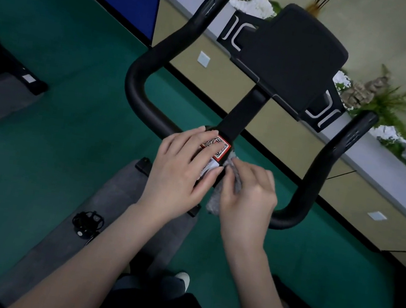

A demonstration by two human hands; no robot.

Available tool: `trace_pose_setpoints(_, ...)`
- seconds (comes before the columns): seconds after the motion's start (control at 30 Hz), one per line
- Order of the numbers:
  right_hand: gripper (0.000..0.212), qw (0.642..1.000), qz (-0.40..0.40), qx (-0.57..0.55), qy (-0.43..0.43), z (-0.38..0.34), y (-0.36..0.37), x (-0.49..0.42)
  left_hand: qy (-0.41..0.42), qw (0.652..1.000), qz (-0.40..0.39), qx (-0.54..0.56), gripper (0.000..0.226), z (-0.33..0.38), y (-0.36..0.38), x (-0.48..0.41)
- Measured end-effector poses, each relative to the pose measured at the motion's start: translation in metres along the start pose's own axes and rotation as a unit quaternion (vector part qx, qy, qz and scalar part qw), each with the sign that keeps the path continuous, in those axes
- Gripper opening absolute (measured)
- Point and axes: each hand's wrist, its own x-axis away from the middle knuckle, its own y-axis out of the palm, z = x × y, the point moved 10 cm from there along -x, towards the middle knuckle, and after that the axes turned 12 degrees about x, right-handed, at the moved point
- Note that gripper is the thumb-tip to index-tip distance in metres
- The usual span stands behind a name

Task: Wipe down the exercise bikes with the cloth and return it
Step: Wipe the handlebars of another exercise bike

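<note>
The exercise bike [138, 83] is mid-wipe at its handlebar stem. The left hand [181, 166] lies flat, fingers straight, on the stem, while the right hand [248, 195] grips the grey cloth [214, 203] against the stem's side. Judging by this, the other bikes and the cloth's return remain.

No word can be read from here: the black upright stem [242, 115] of the exercise bike's handlebar bears a red-edged QR-code sticker [217, 146], and just below it a white label [211, 167] whose reddish print is blurred.
</note>
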Motion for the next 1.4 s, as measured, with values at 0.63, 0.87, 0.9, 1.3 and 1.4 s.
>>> trace_pose_setpoints(0.63, 0.017, 0.998, 0.063, 0.009, 0.006, 0.027, -0.023, 0.020, -0.011, 1.000, -0.015, -0.005, 0.035, 0.003, 0.000, 0.001)
trace_pose_setpoints(0.87, 0.019, 0.999, 0.033, -0.002, -0.014, 0.007, -0.012, 0.014, 0.043, 0.999, -0.015, -0.015, 0.028, 0.023, -0.003, -0.004)
trace_pose_setpoints(0.9, 0.019, 1.000, 0.029, 0.005, -0.009, 0.016, -0.015, 0.016, 0.047, 0.999, -0.019, -0.008, 0.026, 0.024, -0.001, -0.004)
trace_pose_setpoints(1.3, 0.021, 0.995, 0.096, 0.010, 0.009, 0.055, -0.039, 0.042, 0.054, 0.998, -0.038, -0.021, 0.025, 0.023, 0.004, -0.001)
trace_pose_setpoints(1.4, 0.022, 0.992, 0.119, 0.028, 0.040, 0.078, -0.050, 0.046, 0.061, 0.997, -0.048, -0.023, 0.028, 0.028, 0.005, -0.001)
